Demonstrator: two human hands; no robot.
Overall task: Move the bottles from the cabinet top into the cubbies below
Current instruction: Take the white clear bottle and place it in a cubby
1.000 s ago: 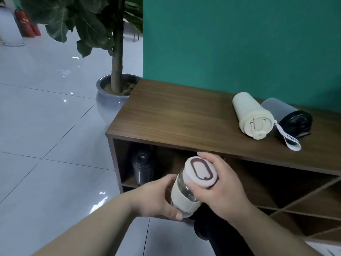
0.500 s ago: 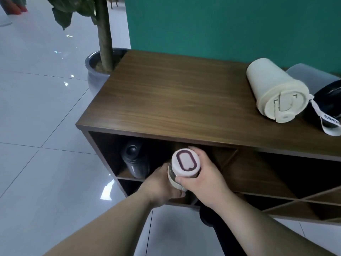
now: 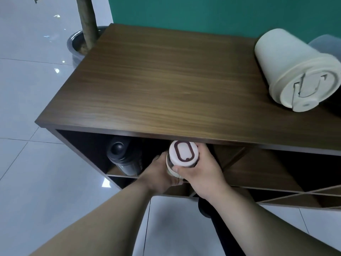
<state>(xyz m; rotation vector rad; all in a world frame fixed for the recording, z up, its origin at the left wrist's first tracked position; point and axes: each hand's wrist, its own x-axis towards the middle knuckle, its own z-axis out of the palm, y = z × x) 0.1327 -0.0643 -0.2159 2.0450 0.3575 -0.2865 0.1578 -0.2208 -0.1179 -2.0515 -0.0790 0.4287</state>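
Observation:
A small glass bottle with a white cap (image 3: 183, 152) bearing a brown oval ring sits at the mouth of an upper cubby, just under the cabinet top's front edge. My right hand (image 3: 200, 172) grips its cap end and my left hand (image 3: 160, 174) holds its body from the left; most of the body is hidden. A black bottle (image 3: 124, 157) lies in the upper-left cubby beside it. On the wooden cabinet top (image 3: 156, 85) a cream bottle (image 3: 293, 72) lies on its side at the right, with a grey bottle (image 3: 326, 43) partly hidden behind it.
A potted plant's trunk (image 3: 86, 19) and grey pot (image 3: 77, 45) stand at the cabinet's left rear corner. A green wall (image 3: 203, 13) backs the cabinet. Diagonal dividers (image 3: 304, 193) form the cubbies at right. White tiled floor (image 3: 36, 182) lies to the left.
Both hands have carried the white-capped bottle forward, from in front of the cabinet to the cubby mouth under the top's edge. The camera has moved closer to the cabinet.

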